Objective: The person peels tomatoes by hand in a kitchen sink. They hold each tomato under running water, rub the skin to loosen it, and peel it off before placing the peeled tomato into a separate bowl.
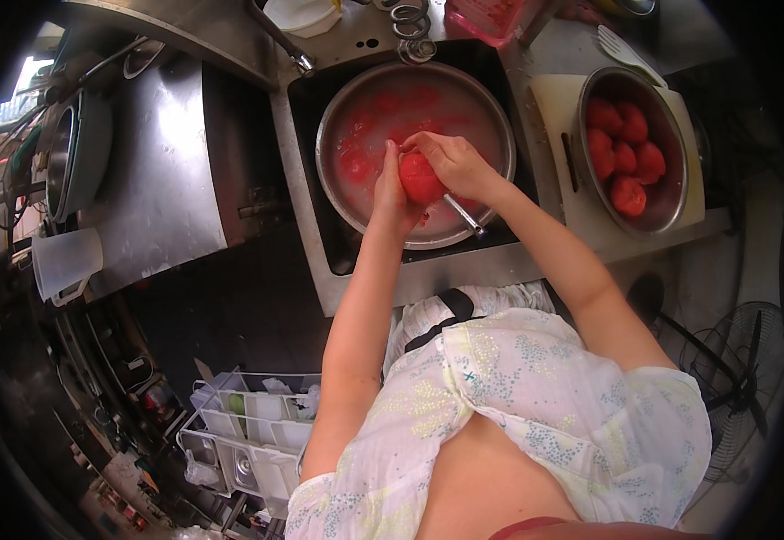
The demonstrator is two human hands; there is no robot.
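A large round metal bowl (508, 145) of cloudy liquid stands in the sink, with several red tomatoes (357, 165) in it. Over the bowl, my left hand (395, 192) cups a red, tomato-like fruit (421, 179) from the left and below. My right hand (452, 158) is on its upper right side, fingers bent over the top. A metal-handled tool (464, 214) sticks out below my right hand; its other end is hidden, and I cannot tell which hand holds it. At the right, a metal bowl (680, 148) holds several red tomatoes.
The right bowl rests on a white cutting board (547, 94), with a white slotted utensil (628, 54) behind it. A tap spout (304, 64) and a coiled spring hose (411, 23) are at the sink's back. A plastic jug (68, 260) stands on the left steel counter (162, 169).
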